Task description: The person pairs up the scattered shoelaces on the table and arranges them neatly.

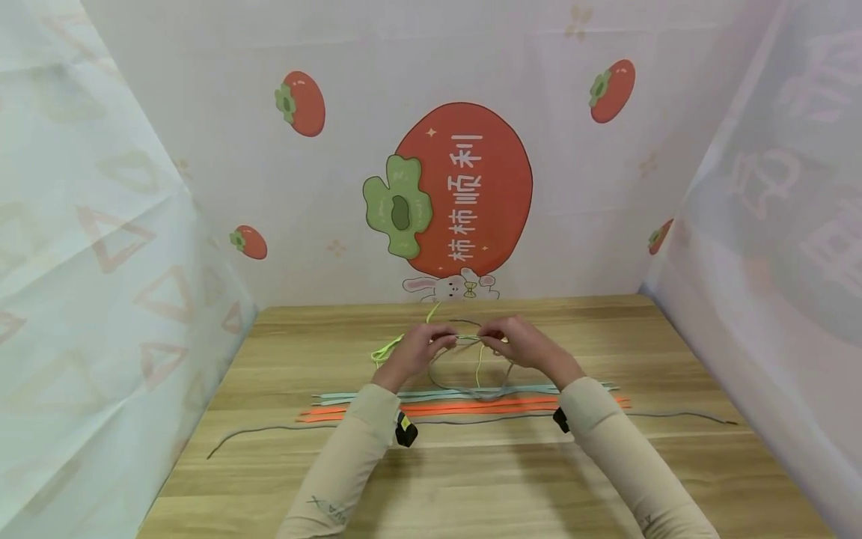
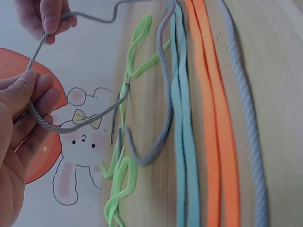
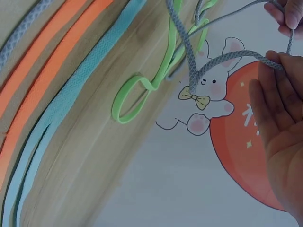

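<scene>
Between thumb and fingers my left hand (image 1: 416, 353) pinches a thin grey woven cord (image 2: 75, 127). A short way to its right, my right hand (image 1: 532, 348) pinches the same cord, with a short stretch running between the two hands. From both grips the cord droops in loops toward the tabletop, and part of it lies beside the teal laces (image 2: 182, 118). A bright green lace (image 3: 118, 104) lies loosely looped at the back of the table, with the grey cord crossing it. The left wrist view shows both hands above this green lace.
Two orange laces (image 1: 458, 409) stretch side by side across the wooden table (image 1: 458, 479), nearer me than the teal ones. Nearest me lies a long grey cord (image 1: 269, 427), running left to right. Printed cloth walls (image 1: 572, 224) enclose the back and sides.
</scene>
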Demonstrator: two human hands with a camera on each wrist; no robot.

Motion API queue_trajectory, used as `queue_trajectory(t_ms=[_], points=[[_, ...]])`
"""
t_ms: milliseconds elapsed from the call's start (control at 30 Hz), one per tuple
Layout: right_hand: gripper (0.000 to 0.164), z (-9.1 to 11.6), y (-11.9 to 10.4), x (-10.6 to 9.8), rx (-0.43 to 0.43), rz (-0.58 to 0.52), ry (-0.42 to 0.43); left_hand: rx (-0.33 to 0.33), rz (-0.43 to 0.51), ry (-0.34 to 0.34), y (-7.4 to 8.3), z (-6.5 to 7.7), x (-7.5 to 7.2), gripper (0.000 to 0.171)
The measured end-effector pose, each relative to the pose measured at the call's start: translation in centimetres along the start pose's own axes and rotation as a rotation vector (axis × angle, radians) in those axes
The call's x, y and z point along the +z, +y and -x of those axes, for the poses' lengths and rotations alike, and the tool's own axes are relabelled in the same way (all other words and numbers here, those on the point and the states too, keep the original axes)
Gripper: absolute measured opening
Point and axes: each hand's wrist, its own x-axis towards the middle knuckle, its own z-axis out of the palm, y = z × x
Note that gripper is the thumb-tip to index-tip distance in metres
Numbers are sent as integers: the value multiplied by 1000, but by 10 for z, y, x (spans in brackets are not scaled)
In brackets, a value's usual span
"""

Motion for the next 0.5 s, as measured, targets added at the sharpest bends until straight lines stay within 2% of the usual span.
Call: queue_trajectory(t_ms=[167,233,500], points=[[16,2,0,-7,34,-19,8,-10,-42,1,-3,1,-17,21],[16,3,0,-9,42,-22,10,-9,-31,-2,-4,2,-25,23],[17,6,0,-21,75,-54,11,44,-49,28,-13,7,-50,19]])
